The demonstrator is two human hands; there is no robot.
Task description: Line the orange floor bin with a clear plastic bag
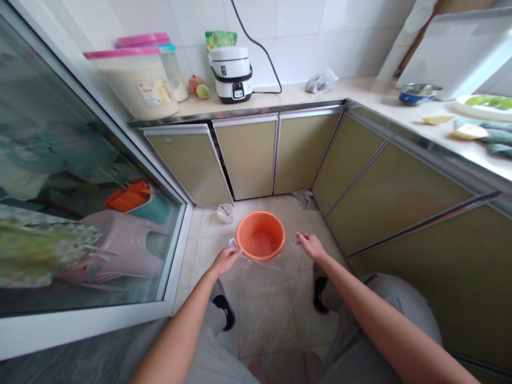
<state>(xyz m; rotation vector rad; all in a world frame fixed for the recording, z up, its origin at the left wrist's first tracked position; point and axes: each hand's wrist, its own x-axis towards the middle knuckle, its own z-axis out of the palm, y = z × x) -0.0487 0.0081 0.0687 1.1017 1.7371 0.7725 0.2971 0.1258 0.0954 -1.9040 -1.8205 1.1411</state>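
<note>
Spreading clear plastic [276, 271] near the orange basin [261, 236] on the floor [264, 325], we pinch its edges, left hand [225, 261] and right hand [311, 247] closed at the fingertips; even, gentle tension should limit tearing.

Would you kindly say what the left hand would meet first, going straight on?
Beyond the clear plastic it holds, the left hand would likely meet the orange basin, though depth is unclear.
</note>
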